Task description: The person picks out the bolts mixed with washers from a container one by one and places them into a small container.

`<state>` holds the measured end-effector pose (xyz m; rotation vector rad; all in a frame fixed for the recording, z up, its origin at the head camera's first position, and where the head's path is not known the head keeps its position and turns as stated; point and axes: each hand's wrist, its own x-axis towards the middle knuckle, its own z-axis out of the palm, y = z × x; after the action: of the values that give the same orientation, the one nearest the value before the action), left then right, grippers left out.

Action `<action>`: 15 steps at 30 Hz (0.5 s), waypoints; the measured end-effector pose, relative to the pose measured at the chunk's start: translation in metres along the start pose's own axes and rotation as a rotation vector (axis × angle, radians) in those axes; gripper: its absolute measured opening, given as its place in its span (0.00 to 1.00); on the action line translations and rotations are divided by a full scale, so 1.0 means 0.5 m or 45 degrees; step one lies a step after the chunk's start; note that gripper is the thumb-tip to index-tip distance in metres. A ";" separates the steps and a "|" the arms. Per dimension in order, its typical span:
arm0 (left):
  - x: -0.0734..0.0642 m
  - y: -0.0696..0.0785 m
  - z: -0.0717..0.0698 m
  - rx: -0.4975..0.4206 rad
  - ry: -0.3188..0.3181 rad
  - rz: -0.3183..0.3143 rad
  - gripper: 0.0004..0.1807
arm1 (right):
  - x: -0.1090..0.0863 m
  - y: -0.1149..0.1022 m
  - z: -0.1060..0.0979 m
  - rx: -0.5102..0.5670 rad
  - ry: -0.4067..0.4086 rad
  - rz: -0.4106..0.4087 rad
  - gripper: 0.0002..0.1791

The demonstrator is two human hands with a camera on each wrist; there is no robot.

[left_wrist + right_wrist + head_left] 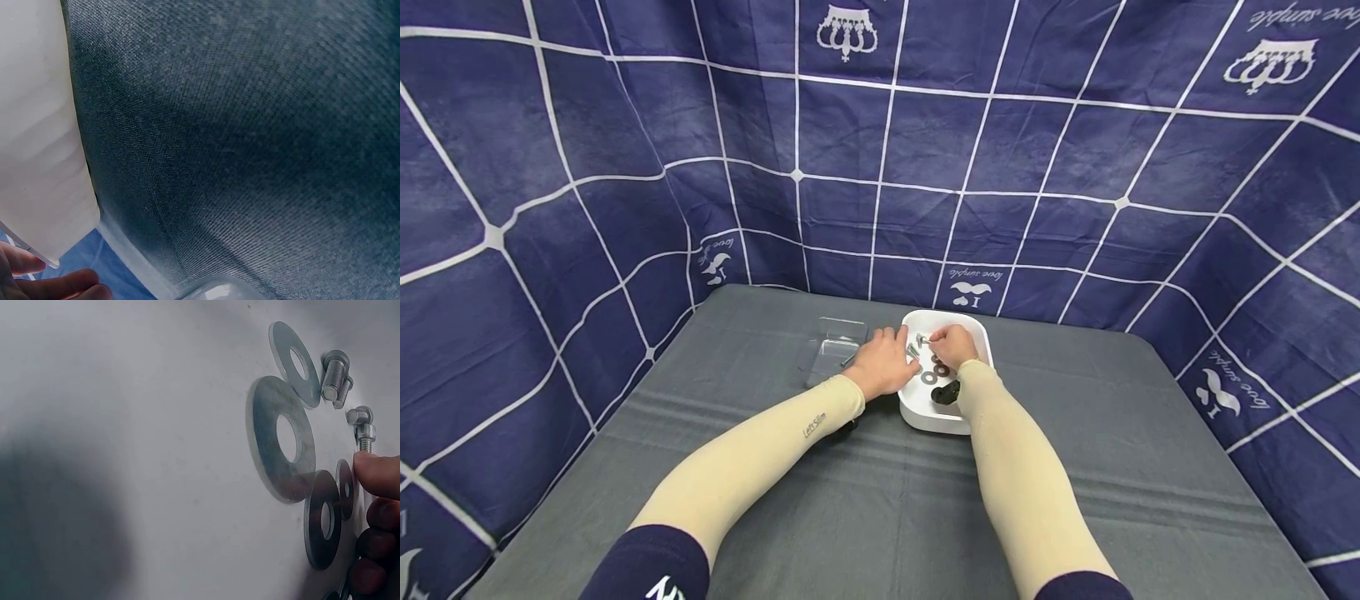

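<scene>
While pinching a bolt (365,433), right hand (956,345): curled in, inside white tray (936,422) toward far-left corner.
Left hand (883,364): loosely open at tray's left edge; rim grip unclear.
Tray: near bench's (1112,433) far edge.
Washers (265,434), other bolts (335,376): lying in tray, nearer left edge.
Clear container (832,348): on bench, outside tray's left edge.

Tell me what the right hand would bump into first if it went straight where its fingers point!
Probably the loose bolt lying just past the pinched bolt in the right hand. They look nearly touching, but depth is hard to judge here.
</scene>
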<state>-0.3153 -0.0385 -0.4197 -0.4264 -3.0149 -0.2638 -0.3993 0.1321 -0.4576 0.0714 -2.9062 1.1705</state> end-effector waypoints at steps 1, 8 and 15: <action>0.000 0.001 -0.001 -0.003 -0.002 -0.002 0.42 | -0.001 -0.001 -0.002 -0.004 0.001 0.003 0.06; 0.002 0.004 0.000 0.000 0.011 0.008 0.42 | -0.010 -0.008 -0.012 -0.034 -0.012 0.019 0.06; 0.000 0.001 0.001 0.015 0.010 0.015 0.42 | -0.015 -0.012 -0.014 -0.089 -0.012 -0.041 0.06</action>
<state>-0.3153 -0.0377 -0.4198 -0.4410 -3.0037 -0.2459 -0.3917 0.1327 -0.4487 0.1225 -2.9391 1.0656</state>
